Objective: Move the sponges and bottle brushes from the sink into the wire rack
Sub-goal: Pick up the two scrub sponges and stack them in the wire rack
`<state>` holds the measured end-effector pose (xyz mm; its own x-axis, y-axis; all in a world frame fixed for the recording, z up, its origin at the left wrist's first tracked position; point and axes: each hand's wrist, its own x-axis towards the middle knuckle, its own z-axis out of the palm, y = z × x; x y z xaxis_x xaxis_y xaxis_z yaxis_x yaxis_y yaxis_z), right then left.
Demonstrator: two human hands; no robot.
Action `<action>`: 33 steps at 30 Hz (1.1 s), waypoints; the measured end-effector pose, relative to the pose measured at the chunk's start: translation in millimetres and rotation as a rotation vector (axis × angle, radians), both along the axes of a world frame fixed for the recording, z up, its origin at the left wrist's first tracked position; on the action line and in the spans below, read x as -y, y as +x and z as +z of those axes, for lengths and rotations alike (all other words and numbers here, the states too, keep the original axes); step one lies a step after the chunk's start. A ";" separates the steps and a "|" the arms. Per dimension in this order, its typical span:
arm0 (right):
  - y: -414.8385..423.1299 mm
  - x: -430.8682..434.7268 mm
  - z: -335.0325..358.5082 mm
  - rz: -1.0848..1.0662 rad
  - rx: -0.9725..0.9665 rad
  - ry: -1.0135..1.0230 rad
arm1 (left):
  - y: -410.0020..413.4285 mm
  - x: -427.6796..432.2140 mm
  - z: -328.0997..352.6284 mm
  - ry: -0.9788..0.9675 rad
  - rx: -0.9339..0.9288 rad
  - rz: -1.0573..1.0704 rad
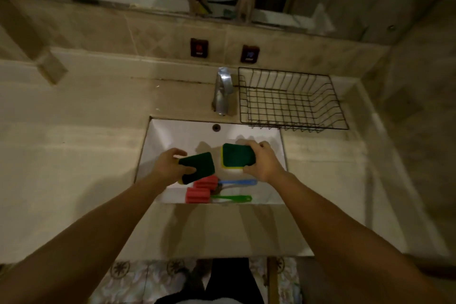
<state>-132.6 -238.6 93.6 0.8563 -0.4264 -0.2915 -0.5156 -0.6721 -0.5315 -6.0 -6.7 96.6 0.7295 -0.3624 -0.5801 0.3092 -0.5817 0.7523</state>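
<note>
My left hand (170, 163) grips a green-topped yellow sponge (199, 166) above the white sink (172, 133). My right hand (261, 160) holds a second green and yellow sponge (237, 157), which looks like a stack, a little to the right of the first. Below them in the sink lie two bottle brushes with red foam heads: one with a blue handle (237, 182) and one with a green handle (232, 198). The black wire rack (291, 99) stands with nothing in it on the counter behind the sink's right corner.
A chrome tap (223, 91) stands behind the sink, just left of the rack. Two dark wall switches (199, 47) sit on the tiled wall above. A mirror over the counter reflects a person. Beige counter extends on both sides.
</note>
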 end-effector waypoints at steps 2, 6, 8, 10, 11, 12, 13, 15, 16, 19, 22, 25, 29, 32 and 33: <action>-7.2 14.6 12.1 -0.041 0.015 -0.044 | -0.4 17.0 5.9 -0.027 -0.019 -0.048; -14.9 46.8 36.2 -0.151 0.101 -0.098 | 3.8 53.8 18.7 -0.151 -0.093 -0.122; -14.6 65.4 46.3 -0.192 0.129 -0.106 | 5.7 73.7 25.5 -0.203 -0.148 -0.133; -12.6 82.9 55.2 -0.229 0.124 -0.104 | 6.2 93.6 32.7 -0.223 -0.174 -0.151; -11.3 90.9 58.4 -0.236 0.120 -0.107 | 5.5 102.9 37.0 -0.232 -0.180 -0.160; -9.8 98.3 61.1 -0.236 0.115 -0.109 | 4.7 112.0 41.0 -0.244 -0.186 -0.168; -7.8 105.6 62.7 -0.233 0.111 -0.111 | 4.2 121.1 44.2 -0.257 -0.191 -0.173; -1.7 120.4 64.0 -0.219 0.105 -0.119 | 5.3 136.6 48.3 -0.274 -0.193 -0.180; 4.0 129.2 63.5 -0.215 0.106 -0.125 | 8.0 144.9 48.4 -0.279 -0.193 -0.179; 24.0 157.8 59.7 -0.220 0.104 -0.131 | 20.3 170.5 45.0 -0.311 -0.253 -0.137; 48.2 186.9 52.3 -0.215 0.115 -0.126 | 33.3 194.6 37.1 -0.313 -0.256 -0.108; 75.1 216.0 41.5 -0.188 0.100 -0.116 | 41.4 211.7 26.0 -0.335 -0.256 -0.078; 112.1 248.7 24.8 -0.115 0.065 -0.093 | 45.9 233.1 14.2 -0.373 -0.283 -0.067; 137.7 259.6 8.9 0.003 0.089 -0.057 | 45.6 250.7 10.3 -0.358 -0.262 -0.061; 146.3 261.0 4.4 0.017 0.095 -0.029 | 46.0 256.0 9.7 -0.333 -0.236 -0.072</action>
